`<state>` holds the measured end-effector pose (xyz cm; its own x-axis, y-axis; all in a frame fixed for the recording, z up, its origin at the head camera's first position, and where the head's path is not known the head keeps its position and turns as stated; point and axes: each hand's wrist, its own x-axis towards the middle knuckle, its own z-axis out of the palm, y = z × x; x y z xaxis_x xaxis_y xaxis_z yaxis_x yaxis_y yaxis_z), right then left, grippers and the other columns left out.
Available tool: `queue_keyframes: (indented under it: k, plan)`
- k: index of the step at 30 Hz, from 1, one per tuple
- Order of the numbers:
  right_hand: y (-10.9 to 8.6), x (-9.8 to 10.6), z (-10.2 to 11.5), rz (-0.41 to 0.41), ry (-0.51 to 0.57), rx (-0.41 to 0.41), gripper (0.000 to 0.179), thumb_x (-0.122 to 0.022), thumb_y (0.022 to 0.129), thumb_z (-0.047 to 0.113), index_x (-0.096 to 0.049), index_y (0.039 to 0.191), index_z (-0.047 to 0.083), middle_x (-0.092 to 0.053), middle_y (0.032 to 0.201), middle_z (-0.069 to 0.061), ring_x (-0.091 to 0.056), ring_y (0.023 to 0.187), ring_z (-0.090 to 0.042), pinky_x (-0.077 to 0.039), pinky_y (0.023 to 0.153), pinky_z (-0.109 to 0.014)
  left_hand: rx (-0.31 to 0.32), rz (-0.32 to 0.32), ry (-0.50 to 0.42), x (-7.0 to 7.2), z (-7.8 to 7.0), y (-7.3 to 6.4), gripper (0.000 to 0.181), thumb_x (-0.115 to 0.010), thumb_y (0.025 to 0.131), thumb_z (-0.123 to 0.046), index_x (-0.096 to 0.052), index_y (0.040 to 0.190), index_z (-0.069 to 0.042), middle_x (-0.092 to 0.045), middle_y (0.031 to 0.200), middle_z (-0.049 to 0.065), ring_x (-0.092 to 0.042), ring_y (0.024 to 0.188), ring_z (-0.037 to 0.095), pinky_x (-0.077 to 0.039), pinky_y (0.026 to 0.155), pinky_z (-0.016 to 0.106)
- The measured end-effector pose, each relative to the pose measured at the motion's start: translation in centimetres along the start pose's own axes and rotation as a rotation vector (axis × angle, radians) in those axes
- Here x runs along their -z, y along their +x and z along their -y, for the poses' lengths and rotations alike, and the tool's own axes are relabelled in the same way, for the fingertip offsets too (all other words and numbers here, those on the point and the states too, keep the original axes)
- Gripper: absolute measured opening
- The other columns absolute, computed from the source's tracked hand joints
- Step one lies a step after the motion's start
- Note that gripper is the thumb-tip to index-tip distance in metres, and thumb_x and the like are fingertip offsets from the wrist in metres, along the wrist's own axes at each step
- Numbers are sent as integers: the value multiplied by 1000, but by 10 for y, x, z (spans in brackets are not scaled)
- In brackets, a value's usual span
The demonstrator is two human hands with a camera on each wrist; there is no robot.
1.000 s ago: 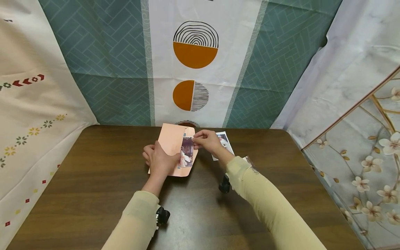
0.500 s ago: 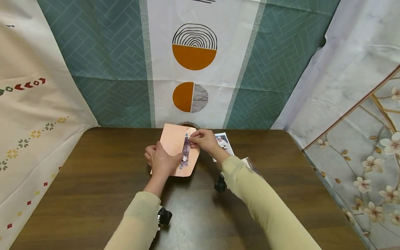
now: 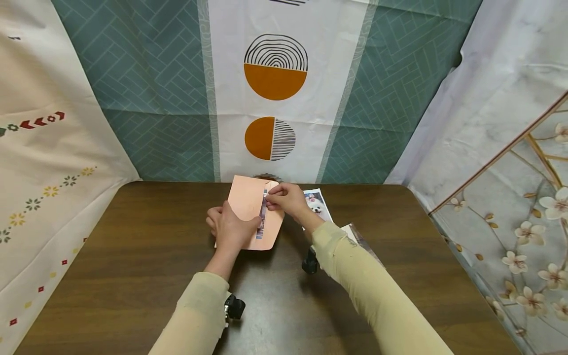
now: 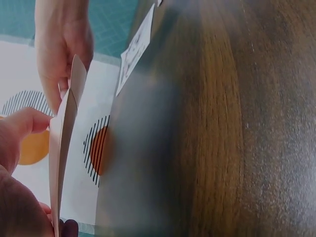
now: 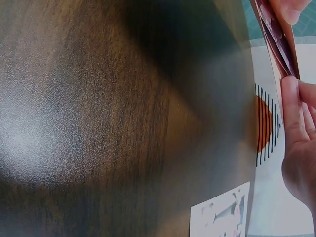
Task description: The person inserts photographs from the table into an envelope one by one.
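Note:
A pink envelope is held up over the table, its flap open to the right. My left hand grips it near the lower left, thumb on the front and fingers behind. Most of a photo is inside the envelope, with only a narrow strip showing at the mouth. My right hand pinches this photo near its upper end, fingertips right at the mouth. In the left wrist view the envelope appears edge-on. The right wrist view shows the photo between the envelope's two layers.
Another photo, of a white fluffy dog, lies on the brown table behind my right wrist. Partly under my right sleeve is a clear plastic sleeve with something white. Patterned cloths hang at the back and sides.
The photo has slid left into the envelope, from mostly showing to a thin strip. My right hand has moved slightly left with it; my left hand keeps its grip.

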<state>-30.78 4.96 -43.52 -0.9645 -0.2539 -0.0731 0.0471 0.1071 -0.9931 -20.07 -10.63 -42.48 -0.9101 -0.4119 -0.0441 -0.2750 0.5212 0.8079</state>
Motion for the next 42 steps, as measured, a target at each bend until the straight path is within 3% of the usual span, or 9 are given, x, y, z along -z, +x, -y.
queue_keyframes:
  k: [12, 20, 24, 28, 32, 35, 39, 42]
  plan:
    - [1, 1, 1, 27, -209, 83, 13, -77, 95, -4, -72, 106, -8, -78, 87, -17, -72, 64, -11, -63, 65, -29, -14, 2, 4, -3, -2, -1, 97, -89, 80, -38, -43, 153, 6, -33, 139, 29, -28, 131, 45, -32, 110, 60]
    - [2, 14, 5, 35, -150, 50, 17, -75, 96, -3, -70, 111, -10, -77, 91, -19, -74, 67, -13, -64, 70, -32, -7, 14, 23, -5, 1, 1, 104, -88, 80, -38, -37, 158, 8, -32, 141, 30, -27, 132, 46, -31, 111, 60]
    - [2, 30, 9, 29, -122, 25, 20, -74, 97, -3, -69, 114, -11, -76, 94, -19, -75, 72, -15, -64, 82, -41, -6, 4, 35, -5, 3, 2, 105, -89, 79, -38, -37, 157, 9, -32, 142, 30, -27, 133, 46, -31, 112, 60]
    - [1, 51, 14, 34, -117, 19, 23, -73, 99, -1, -68, 118, -12, -76, 96, -17, -78, 85, -30, -57, 97, -57, -6, -1, 41, -5, 5, 3, 105, -90, 79, -38, -37, 157, 9, -32, 142, 30, -27, 133, 46, -31, 112, 60]
    - [0, 72, 20, 24, -168, 29, 25, -72, 100, 1, -67, 121, -11, -77, 99, -15, -76, 100, -43, -56, 99, -57, -9, 2, 47, -4, 6, 3, 104, -89, 79, -37, -37, 157, 9, -32, 141, 30, -27, 133, 47, -32, 111, 61]
    - [1, 88, 22, 18, -210, 14, 29, -72, 101, 3, -66, 125, -11, -75, 103, -14, -74, 108, -44, -57, 99, -55, -8, 2, 49, -4, 7, 4, 102, -89, 79, -37, -38, 156, 9, -32, 141, 31, -27, 133, 47, -32, 110, 61]
    - [2, 108, 23, 21, -314, 11, 34, -72, 102, 6, -65, 130, -10, -73, 116, -24, -69, 117, -47, -55, 101, -57, -8, 1, 50, -4, 8, 4, 99, -89, 79, -37, -40, 153, 8, -32, 140, 30, -26, 133, 47, -32, 110, 61]
    - [5, 122, 20, 19, -475, 48, 36, -74, 102, 10, -66, 132, -7, -73, 125, -26, -70, 117, -45, -56, 101, -55, -6, 6, 45, -4, 8, 3, 100, -88, 80, -36, -39, 154, 8, -32, 141, 30, -26, 133, 47, -31, 110, 61]
